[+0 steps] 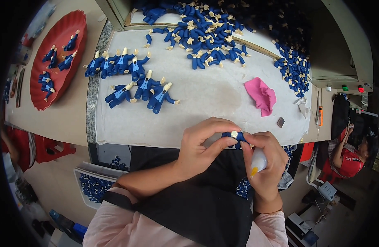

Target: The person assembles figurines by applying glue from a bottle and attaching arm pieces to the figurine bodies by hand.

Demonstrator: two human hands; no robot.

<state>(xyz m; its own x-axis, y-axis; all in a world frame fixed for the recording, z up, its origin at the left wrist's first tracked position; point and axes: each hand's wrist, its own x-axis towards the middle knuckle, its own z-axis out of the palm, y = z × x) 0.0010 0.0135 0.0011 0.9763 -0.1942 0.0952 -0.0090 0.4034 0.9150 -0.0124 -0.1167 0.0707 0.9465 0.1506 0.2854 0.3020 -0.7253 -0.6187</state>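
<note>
By the white mat (127,128): figure (240,136) between both hands' fingertips, neither hand clearly nearer; its neck (234,134) points up toward the camera, long axis foreshortened.
Left hand (197,144): thumb and forefinger pinch the figure's left side.
Right hand (271,164): curled around a bottle (260,158), yellow nozzle (254,171) toward the person; fingertips meet the figure's right side.
Surfaces: smooth blue body, cylindrical cream neck; pink cloth (259,94) crumpled.

crumpled pink cloth (262,97) | green button (345,88) | red button (361,89) | red stool (51,153), left | co-worker (349,161), right
</note>
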